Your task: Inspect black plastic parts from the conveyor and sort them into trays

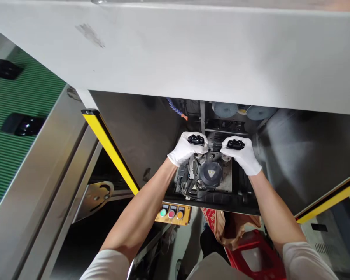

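Note:
In the head view, my white-gloved left hand is closed around a glossy black part with several round knobs on its upper side. A matching black part sits in my gloved right hand, fingers wrapped about it. Both hands are side by side inside the machine bay, a small gap between them. Just below them is a dark round motor housing with a warning triangle and cables. Behind the hands, two grey-blue wheels show under the white cover. My fingers partly hide the undersides of both parts.
Yellow upright bars flank the opening. A button box sits below the front edge. A blue segmented hose hangs at the back. Dark objects lie on a green ribbed belt. A paper bag rests by a red stool.

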`<act>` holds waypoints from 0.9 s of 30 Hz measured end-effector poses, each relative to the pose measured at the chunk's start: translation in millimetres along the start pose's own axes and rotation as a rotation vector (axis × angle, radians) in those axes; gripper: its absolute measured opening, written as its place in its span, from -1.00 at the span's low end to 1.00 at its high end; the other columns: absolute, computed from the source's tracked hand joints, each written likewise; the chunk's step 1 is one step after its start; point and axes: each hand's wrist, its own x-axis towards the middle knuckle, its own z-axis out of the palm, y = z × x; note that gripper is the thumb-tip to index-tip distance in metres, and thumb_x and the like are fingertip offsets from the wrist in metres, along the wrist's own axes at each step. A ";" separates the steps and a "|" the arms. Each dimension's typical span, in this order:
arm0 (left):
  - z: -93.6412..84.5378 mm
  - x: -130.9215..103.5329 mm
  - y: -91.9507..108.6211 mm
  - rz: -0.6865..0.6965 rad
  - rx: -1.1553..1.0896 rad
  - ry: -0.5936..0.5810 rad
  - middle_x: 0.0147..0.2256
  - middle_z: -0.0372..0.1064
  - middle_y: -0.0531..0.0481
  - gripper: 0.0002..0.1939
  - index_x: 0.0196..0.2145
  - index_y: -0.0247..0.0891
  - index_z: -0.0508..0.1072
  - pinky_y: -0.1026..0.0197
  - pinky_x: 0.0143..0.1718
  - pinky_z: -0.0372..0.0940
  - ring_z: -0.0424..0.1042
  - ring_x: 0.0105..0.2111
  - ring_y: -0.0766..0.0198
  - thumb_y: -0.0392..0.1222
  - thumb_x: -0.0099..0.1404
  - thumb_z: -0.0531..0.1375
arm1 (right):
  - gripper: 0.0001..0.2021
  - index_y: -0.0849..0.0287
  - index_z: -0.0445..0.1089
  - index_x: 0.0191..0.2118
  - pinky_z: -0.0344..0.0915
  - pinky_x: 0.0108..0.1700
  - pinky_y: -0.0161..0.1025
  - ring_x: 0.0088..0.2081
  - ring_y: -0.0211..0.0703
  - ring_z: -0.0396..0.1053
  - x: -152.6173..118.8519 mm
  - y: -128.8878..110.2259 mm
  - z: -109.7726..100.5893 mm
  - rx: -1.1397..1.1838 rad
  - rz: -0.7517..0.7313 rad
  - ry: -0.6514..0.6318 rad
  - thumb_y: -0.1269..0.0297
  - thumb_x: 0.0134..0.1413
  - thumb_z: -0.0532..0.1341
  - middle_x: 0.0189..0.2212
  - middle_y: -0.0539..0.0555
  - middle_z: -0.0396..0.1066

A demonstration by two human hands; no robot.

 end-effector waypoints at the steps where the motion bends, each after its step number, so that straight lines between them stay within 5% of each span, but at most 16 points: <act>1: 0.0 0.0 0.3 -0.003 -0.018 0.003 -0.49 0.45 -0.02 -0.71 -0.47 -0.38 0.56 0.28 -0.50 0.28 0.37 -0.54 0.31 -0.35 -0.20 0.52 | -0.83 0.16 0.59 -0.41 0.36 -0.28 -0.19 -0.37 -0.13 0.42 -0.1 -0.1 -0.1 0.010 0.000 0.003 0.33 -0.23 0.52 -0.43 0.03 0.52; 22: -3.5 -1.4 2.9 -0.020 -0.096 -0.024 -0.42 0.48 -0.04 -0.62 -0.40 -0.38 0.55 0.28 -0.49 0.32 0.41 -0.51 0.29 -0.26 -0.17 0.57 | -0.82 0.18 0.60 -0.38 0.34 -0.29 -0.24 -0.37 -0.16 0.41 -0.3 -9.5 0.0 0.032 0.006 0.052 0.36 -0.21 0.50 -0.41 0.04 0.52; 27: 1.6 8.9 28.8 0.120 -0.014 -0.113 -0.38 0.49 -0.03 -0.64 -0.37 -0.41 0.58 0.28 -0.27 0.38 0.44 -0.39 0.32 -0.32 -0.14 0.56 | -0.84 0.21 0.59 -0.41 0.37 -0.27 -0.21 -0.36 -0.14 0.44 11.5 -8.3 -10.6 -0.070 -0.080 -0.070 0.36 -0.22 0.51 -0.41 0.07 0.53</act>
